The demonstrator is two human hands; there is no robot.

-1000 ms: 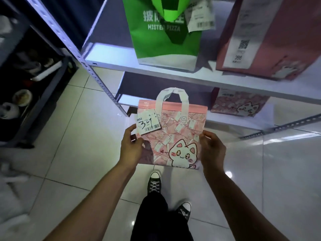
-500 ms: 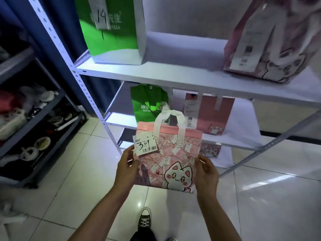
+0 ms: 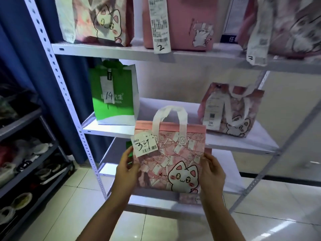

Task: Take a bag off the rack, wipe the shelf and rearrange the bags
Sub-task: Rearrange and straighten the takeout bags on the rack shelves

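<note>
I hold the pink cat-print fabric bag (image 3: 171,159) upright at lower centre, left hand (image 3: 127,168) and right hand (image 3: 211,171) clamping its side edges. The white metal shelf (image 3: 231,143) lies directly behind, its bare gap between the green bag (image 3: 116,94) and another pink bag (image 3: 231,108).

Upright pink cat bag (image 3: 171,160), tagged 34

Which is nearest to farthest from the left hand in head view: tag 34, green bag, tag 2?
1. tag 34: touching left hand, on the held pink bag.
2. green bag: middle shelf, up left.
3. tag 2: top shelf.
</note>
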